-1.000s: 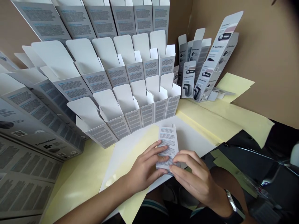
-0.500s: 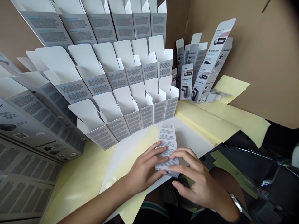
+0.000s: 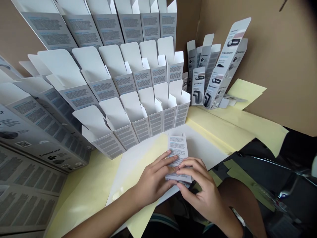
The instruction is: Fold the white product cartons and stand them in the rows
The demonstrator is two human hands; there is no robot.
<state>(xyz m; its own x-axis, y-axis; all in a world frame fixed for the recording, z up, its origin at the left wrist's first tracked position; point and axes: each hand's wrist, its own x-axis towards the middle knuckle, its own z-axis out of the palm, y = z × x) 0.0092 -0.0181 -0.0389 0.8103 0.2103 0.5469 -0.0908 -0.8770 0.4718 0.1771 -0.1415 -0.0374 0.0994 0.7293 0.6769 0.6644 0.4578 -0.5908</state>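
Observation:
A small printed cardboard box (image 3: 178, 148) lies on the white board (image 3: 205, 148) in front of me, its text panel facing up and its far end toward the rows of boxes. My left hand (image 3: 157, 177) grips its left side, fingers across the top panel and thumb at the near end. My right hand (image 3: 201, 181) is at the near right corner, fingertips on the top panel and thumb by the near end. The fingers hide part of the box's near end.
Several rows of upright boxes with raised white flaps (image 3: 131, 105) stand beyond my hands. Larger stacked boxes (image 3: 42, 132) are on the left. Taller folded cartons (image 3: 220, 72) lean at the back right. Yellow paper sheets (image 3: 223, 125) cover parts of the surface; cardboard walls (image 3: 267, 59) rise behind.
My right hand has moved left and closed in on the near end of the box, its thumb now up against that end. The left hand has stayed put.

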